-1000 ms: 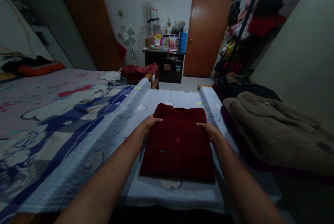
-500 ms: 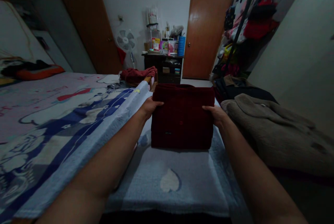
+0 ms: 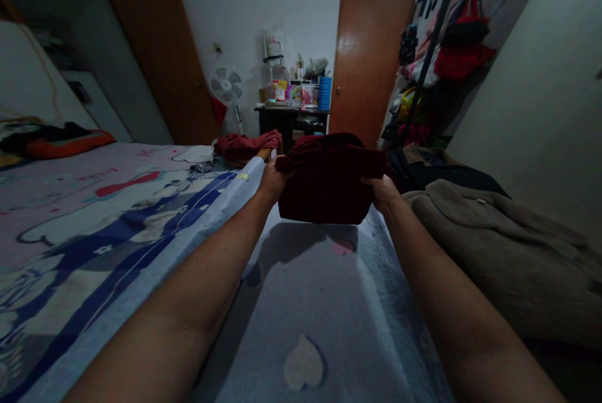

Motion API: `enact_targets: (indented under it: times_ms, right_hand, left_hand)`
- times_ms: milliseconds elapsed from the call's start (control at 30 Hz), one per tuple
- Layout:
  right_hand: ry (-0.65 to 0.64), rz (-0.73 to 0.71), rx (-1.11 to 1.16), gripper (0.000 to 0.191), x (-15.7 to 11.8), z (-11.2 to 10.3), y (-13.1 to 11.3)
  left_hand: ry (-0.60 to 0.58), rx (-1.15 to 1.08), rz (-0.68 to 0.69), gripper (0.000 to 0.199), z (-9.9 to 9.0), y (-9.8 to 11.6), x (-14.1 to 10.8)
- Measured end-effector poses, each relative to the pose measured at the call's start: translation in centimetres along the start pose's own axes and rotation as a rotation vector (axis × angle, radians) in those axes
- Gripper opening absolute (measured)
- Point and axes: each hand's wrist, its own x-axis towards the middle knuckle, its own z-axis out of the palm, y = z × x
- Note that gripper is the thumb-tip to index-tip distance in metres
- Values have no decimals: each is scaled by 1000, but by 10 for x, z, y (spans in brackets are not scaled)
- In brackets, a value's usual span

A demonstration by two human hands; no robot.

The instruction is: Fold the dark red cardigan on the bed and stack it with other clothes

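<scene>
A folded dark red garment [image 3: 327, 187] hangs between my two hands, lifted over a narrow surface spread with a light blue cloth [image 3: 301, 303] that has heart prints. My left hand [image 3: 273, 181] grips its left edge, thumb in front and the other fingers behind. Opposite, my right hand [image 3: 380, 191] pinches the right edge in much the same way. The garment's lower edge casts a shadow on the cloth. Its exact kind does not show in this dim light.
On the left is a bed with a printed pink and blue cover [image 3: 126, 209]. A reddish cloth [image 3: 244, 147] lies near the far corner. To the right rests a brown fleecy coat [image 3: 489, 252]. A fan [image 3: 228, 84] and a cluttered dark desk [image 3: 277, 120] stand at the back.
Both hands have lifted the dark red garment off the blue cloth and moved it farther away. It now tilts, its top edge looser. The view has tipped up a little.
</scene>
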Motion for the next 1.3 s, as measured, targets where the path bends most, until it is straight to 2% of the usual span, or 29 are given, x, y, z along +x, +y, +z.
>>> enact_targets:
  times_ms: [167,300,433,667,800,900,1000,1067,1133,1200,1300]
  right_hand:
    - [-56,-15,21,52,-27,-6,10]
    - [-89,-19,6,55,-60,-11,12]
    - [-59,-34,-53,51,-97,-17,13]
    - [-69,25,-132,48,-161,-44,24]
    - [-96,114,-206,49,-197,-61,32]
    - [-123,197,-260,48,-225,-71,39]
    - [-178,237,-342,47,-245,-79,46]
    - [-205,207,-411,48,-253,-83,52]
    - [-166,164,-466,56,-257,-87,60]
    - [-65,145,-494,68,-259,-89,68]
    - [60,159,-508,79,-263,-91,79]
  left_hand:
    - [-14,-49,-48,50,-10,-6,-34]
    - [16,-66,-47,53,-18,11,-75]
    - [43,-45,-78,51,-26,30,-117]
    - [-105,31,-207,60,-59,30,-185]
    - [-197,78,-304,58,-82,26,-221]
    - [-223,147,-318,52,-93,23,-249]
    - [-97,198,-348,60,-96,20,-277]
    - [48,178,-437,77,-93,17,-293]
    - [172,126,-531,85,-87,14,-306]
    - [223,18,-617,73,-78,13,-314]
    - [195,-295,-788,38,-62,19,-320]
